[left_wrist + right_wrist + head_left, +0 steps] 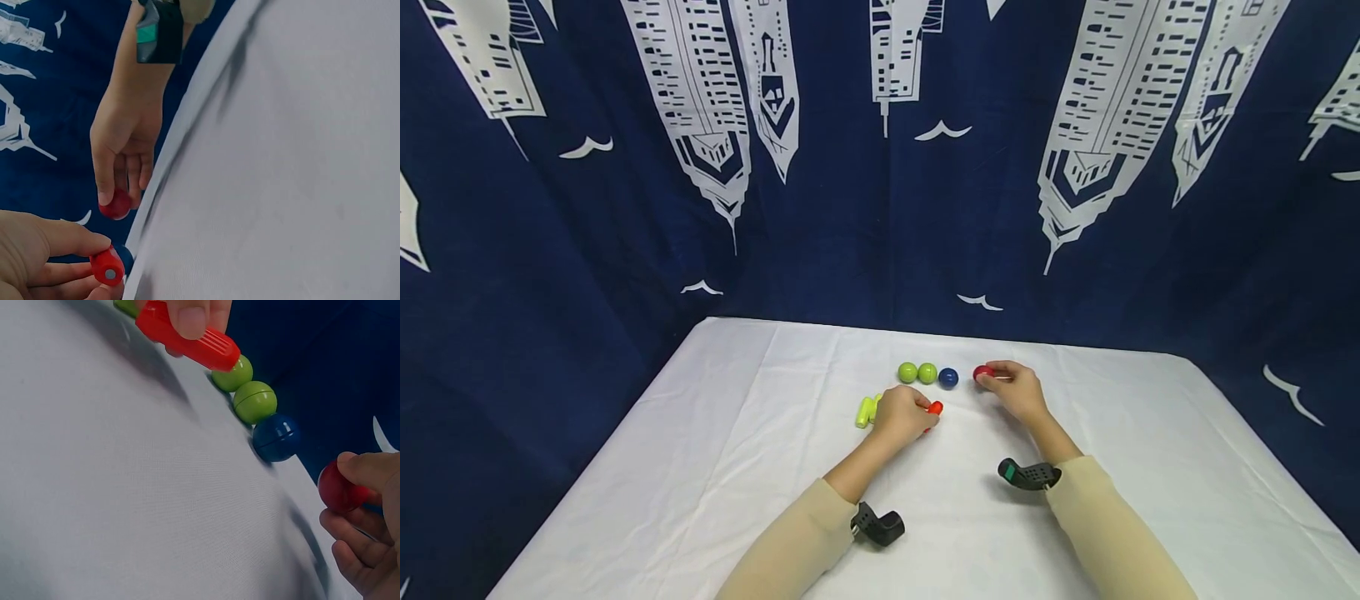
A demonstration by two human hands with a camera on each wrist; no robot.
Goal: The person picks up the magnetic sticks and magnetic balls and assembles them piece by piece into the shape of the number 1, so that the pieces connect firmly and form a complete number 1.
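Note:
My left hand [898,414] pinches a red ribbed plastic rod [187,337] between thumb and fingers. A grey disc sits in the rod's end, seen in the left wrist view. My right hand [1018,393] holds a red ball [340,487] with thumb and fingertips, to the right of a row of balls. That row has two green balls [917,372] side by side and a dark blue ball [948,378] at its right end. Yellow-green rods [865,412] lie just left of my left hand, partly hidden by it.
A white cloth [760,467] covers the table. Behind its far edge hangs a dark blue curtain [850,250] with white printed buildings and birds. Each wrist wears a black camera mount, the right one [1030,475] with a green patch.

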